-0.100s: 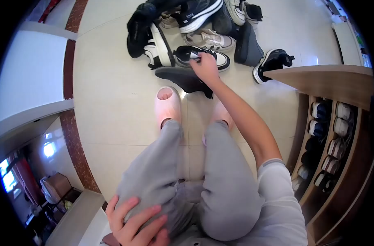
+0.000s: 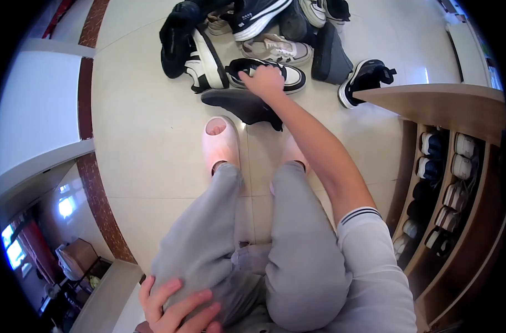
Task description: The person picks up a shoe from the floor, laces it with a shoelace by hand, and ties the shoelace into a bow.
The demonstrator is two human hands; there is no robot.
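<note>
My right hand (image 2: 262, 81) reaches forward to a black-and-white sneaker (image 2: 293, 77) that stands on the floor. Its fingers are closed at the shoe's opening, with the thumb on the left; the fingertips are partly hidden. Just below the hand, a black shoe (image 2: 230, 102) lies on its side. A white-soled sneaker (image 2: 208, 60) leans to the left, and a beige sneaker (image 2: 278, 50) is right behind. My left hand (image 2: 178, 311) rests on my left thigh, fingers spread, holding nothing.
More shoes (image 2: 264, 19) are heaped at the back. A lone black sneaker (image 2: 367, 80) stands right of them, by the open wooden cabinet door (image 2: 436, 100). Shoes fill the cabinet shelves (image 2: 438, 194) on the right. My feet wear pink slippers (image 2: 222, 141) on the tiles.
My right hand has shifted slightly left and closed over the sneaker's opening, where the fingers were pinched near its tongue. The whole view has moved a little. My left hand stays on the thigh.
</note>
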